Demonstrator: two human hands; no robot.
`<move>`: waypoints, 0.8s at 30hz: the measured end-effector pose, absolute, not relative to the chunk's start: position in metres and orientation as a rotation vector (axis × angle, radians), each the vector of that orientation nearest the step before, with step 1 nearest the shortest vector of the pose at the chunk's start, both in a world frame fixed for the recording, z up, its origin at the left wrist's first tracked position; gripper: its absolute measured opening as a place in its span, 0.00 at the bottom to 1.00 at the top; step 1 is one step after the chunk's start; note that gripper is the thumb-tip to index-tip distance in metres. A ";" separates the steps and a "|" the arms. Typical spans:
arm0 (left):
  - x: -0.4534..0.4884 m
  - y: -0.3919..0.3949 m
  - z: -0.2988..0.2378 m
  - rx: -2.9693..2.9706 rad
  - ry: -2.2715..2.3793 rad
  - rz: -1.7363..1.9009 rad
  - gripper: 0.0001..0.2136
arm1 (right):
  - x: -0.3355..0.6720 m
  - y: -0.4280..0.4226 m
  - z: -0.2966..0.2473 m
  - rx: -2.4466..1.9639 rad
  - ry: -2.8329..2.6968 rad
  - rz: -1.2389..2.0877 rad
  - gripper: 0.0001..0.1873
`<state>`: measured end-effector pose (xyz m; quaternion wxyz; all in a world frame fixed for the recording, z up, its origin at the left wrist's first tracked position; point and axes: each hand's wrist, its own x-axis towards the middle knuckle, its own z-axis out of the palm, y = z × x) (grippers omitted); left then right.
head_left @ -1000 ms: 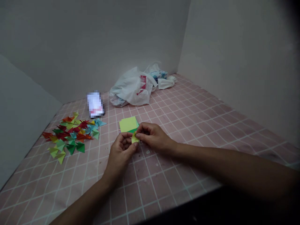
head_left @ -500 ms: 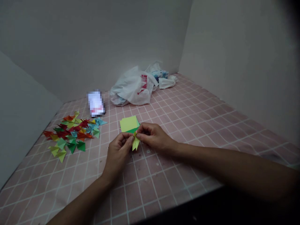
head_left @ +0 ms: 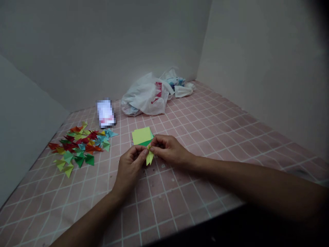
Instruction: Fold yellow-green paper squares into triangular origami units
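Note:
A small yellow-green folded paper piece point(head_left: 149, 157) is pinched between my left hand point(head_left: 130, 168) and my right hand point(head_left: 168, 150), its points hanging toward me. Fingertips of both hands meet at its top, hiding that part. Just beyond my fingers lies a stack of yellow-green paper squares point(head_left: 141, 136), with a darker green sheet showing under it. Left of my hands spreads a heap of several folded origami paper triangles point(head_left: 77, 145) in red, green, yellow and blue, out of reach of my fingers.
A pink grid-patterned mat point(head_left: 185, 192) covers the surface, walled by grey panels at the back and sides. A pixelated white packet point(head_left: 106, 114) stands at the back, near a white plastic bag point(head_left: 145, 99) and crumpled white and blue items point(head_left: 177, 85).
The folded piece now points down more fully between my fingers than a second ago, when it looked shorter. My hands have drawn closer together around it.

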<state>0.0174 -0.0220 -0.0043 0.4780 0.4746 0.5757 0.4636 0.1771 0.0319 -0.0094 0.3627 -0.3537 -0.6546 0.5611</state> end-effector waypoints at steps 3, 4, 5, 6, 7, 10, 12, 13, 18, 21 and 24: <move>0.016 -0.022 -0.006 1.229 1.433 1.158 0.09 | 0.177 0.031 -0.009 -0.908 -1.684 1.474 0.07; 0.016 -0.021 -0.006 1.260 1.447 1.175 0.09 | 0.177 0.031 -0.009 -0.902 -1.687 1.478 0.07; 0.016 -0.021 -0.007 1.298 1.460 1.191 0.08 | 0.177 0.031 -0.009 -0.896 -1.692 1.480 0.07; 0.015 -0.021 -0.007 1.337 1.473 1.205 0.07 | 0.177 0.031 -0.009 -0.893 -1.698 1.478 0.08; 0.015 -0.021 -0.007 1.371 1.483 1.216 0.07 | 0.176 0.031 -0.009 -0.892 -1.705 1.474 0.08; 0.015 -0.021 -0.006 1.373 1.477 1.220 0.06 | 0.176 0.032 -0.011 -0.891 -1.722 1.457 0.09; 0.015 -0.021 -0.006 1.303 1.446 1.209 0.07 | 0.176 0.032 -0.012 -0.879 -1.728 1.454 0.09; 0.015 -0.020 -0.006 1.269 1.429 1.204 0.08 | 0.175 0.033 -0.013 -0.872 -1.730 1.453 0.09; 0.016 -0.019 -0.004 1.172 1.391 1.192 0.09 | 0.176 0.032 -0.012 -0.871 -1.733 1.466 0.10; 0.017 -0.020 -0.003 1.122 1.367 1.182 0.10 | 0.177 0.031 -0.011 -0.871 -1.734 1.474 0.09; 0.017 -0.021 -0.002 1.111 1.348 1.179 0.10 | 0.177 0.031 -0.010 -0.867 -1.745 1.480 0.09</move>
